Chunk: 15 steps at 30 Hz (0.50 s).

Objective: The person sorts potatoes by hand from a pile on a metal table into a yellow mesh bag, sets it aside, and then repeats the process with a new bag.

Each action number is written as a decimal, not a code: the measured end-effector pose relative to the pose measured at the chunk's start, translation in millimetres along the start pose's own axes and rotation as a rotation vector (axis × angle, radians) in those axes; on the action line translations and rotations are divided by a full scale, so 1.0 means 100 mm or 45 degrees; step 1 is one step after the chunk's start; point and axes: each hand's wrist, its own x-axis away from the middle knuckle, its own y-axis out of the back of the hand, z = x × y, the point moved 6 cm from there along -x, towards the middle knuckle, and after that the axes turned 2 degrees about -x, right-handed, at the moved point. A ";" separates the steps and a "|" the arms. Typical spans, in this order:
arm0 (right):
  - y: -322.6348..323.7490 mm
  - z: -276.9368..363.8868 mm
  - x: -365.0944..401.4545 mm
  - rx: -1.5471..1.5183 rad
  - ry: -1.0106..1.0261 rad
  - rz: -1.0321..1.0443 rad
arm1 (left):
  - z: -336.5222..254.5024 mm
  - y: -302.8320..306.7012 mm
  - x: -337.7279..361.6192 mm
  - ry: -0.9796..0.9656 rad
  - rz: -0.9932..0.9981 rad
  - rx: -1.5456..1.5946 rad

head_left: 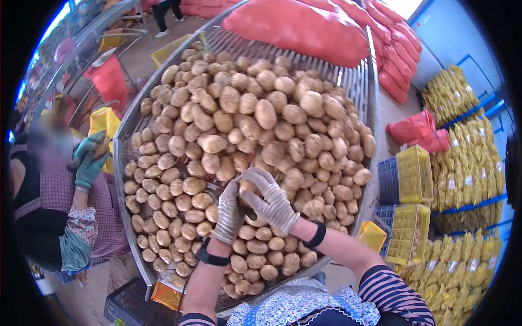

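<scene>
As left hand (228,211) and right hand (273,202) fingers clasp it, the potato (247,187) looks tan.

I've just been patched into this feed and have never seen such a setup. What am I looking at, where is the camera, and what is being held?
There is no machine here. One camera sits on a person's head and looks down at their own gloved hands, and its wide lens bends the picture at the edges. The left hand and right hand close their fingers together around one potato. Under them a metal sorting table carries a heap of potatoes. At the left, a co-worker's green-gloved hands seem to hold another. Red sacks lie beyond the table, and yellow crates stand to the right.
</scene>
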 end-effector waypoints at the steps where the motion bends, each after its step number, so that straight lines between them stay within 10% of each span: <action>1: -0.15 0.00 -0.05 -0.056 -0.040 0.074 | -0.06 0.15 0.01 -0.006 -0.050 0.027; 4: -0.53 -0.17 -0.28 -0.206 -0.284 0.371 | 0.03 0.59 0.10 0.205 -0.147 0.559; 7: -0.75 -0.01 -0.97 0.415 0.321 0.158 | -0.16 0.65 0.40 0.364 -0.067 0.857; 10: -1.14 -0.36 -1.38 0.770 0.042 0.510 | -0.08 0.98 0.45 0.324 -0.241 0.948; 14: -1.33 -0.39 -1.26 1.183 0.228 0.759 | -0.31 1.07 0.58 0.176 -0.203 0.854; 15: -1.30 -0.41 -1.20 1.211 0.149 0.811 | 0.11 1.61 0.48 -0.240 -0.539 0.116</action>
